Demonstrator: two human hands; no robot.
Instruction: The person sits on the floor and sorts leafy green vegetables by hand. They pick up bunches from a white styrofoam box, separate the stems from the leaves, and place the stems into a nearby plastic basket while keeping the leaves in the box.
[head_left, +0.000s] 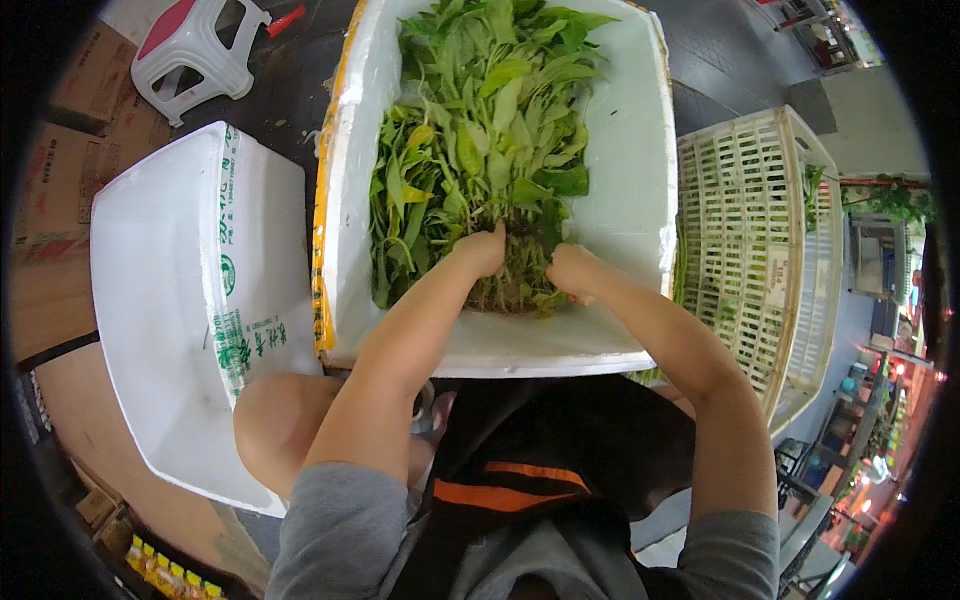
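Note:
A large white foam box (637, 232) stands before my knees, its mouth facing up. Inside it lies a thick heap of leafy greens (495, 112), some leaves yellowed, with stems pointing towards me. The pale, dirt-marked roots (517, 277) form a clump at the near end. My left hand (484, 251) grips the greens at the left of this clump, its thumb along the stems and its other fingers hidden. On the clump's right side, my right hand (574, 271) has its fingers curled against the roots and small leaves; what lies within them is hidden.
A second white foam box (157, 300) with green print sits at my left. Slatted plastic crates (739, 247) holding greens stand to the right. Beyond are a white plastic stool (202, 71) and stacked cardboard cartons (56, 195). Yellow packets (169, 570) lie at the lower left.

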